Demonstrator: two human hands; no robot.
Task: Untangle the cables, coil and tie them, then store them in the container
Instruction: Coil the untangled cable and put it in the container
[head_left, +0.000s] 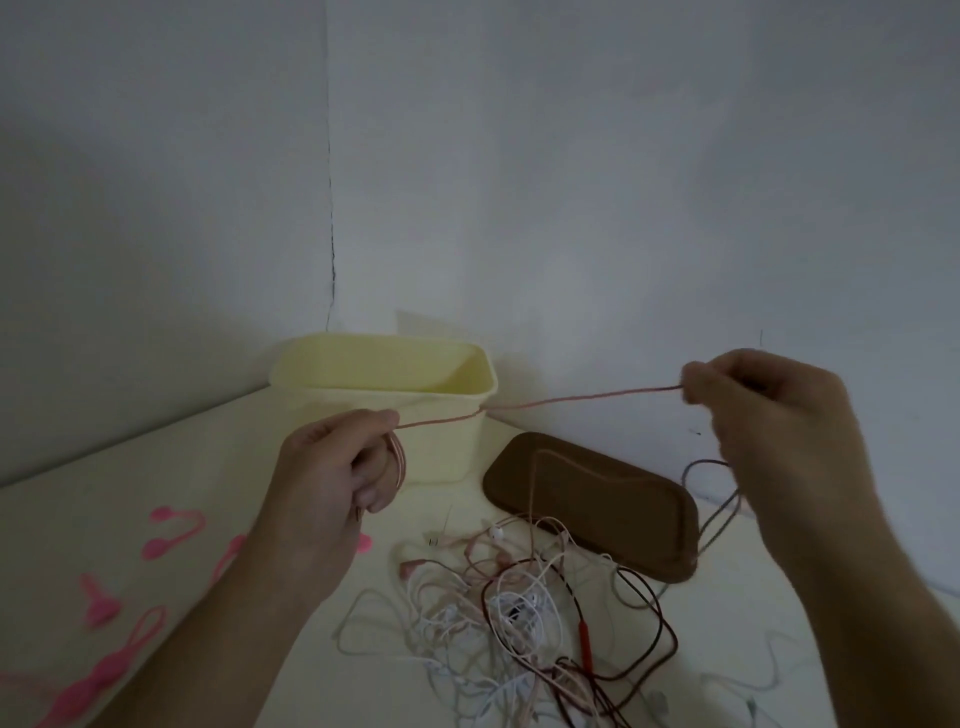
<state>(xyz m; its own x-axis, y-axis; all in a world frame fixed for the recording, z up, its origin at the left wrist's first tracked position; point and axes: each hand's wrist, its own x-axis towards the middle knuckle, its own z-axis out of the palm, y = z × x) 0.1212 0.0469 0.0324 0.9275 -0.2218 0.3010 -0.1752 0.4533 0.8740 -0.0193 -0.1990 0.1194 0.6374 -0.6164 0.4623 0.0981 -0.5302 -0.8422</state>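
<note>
- Pink cable ties lie scattered on the pale worktop, well to the left of the yellow container; several more run along the worktop's near left edge.
- The left hand is raised just in front of the container's left half. Its fingers are curled round a small coil of pink cable, with the thumb on top where the strand leaves the hand.
- The yellow container stands open and upright at the back of the worktop, close to the wall corner. What lies inside cannot be told from here.
- From the coil, a single strand of the pink cable runs taut across the front of the container's right corner and rises to the right.
- A brown lid lies flat on the worktop just right of the container, not touching it.
- A tangle of cables, white, pale pink and dark red, sits in a heap on the worktop in front of the container and lid; a few loops overlap the lid's near edge.
- The right hand is held up well to the right of the container, above the lid's far end. Its fingers are pinched together on the other end of the taut pink strand.
- A grey cable hangs below that hand toward the lid; whether the hand holds it too cannot be told.
</note>
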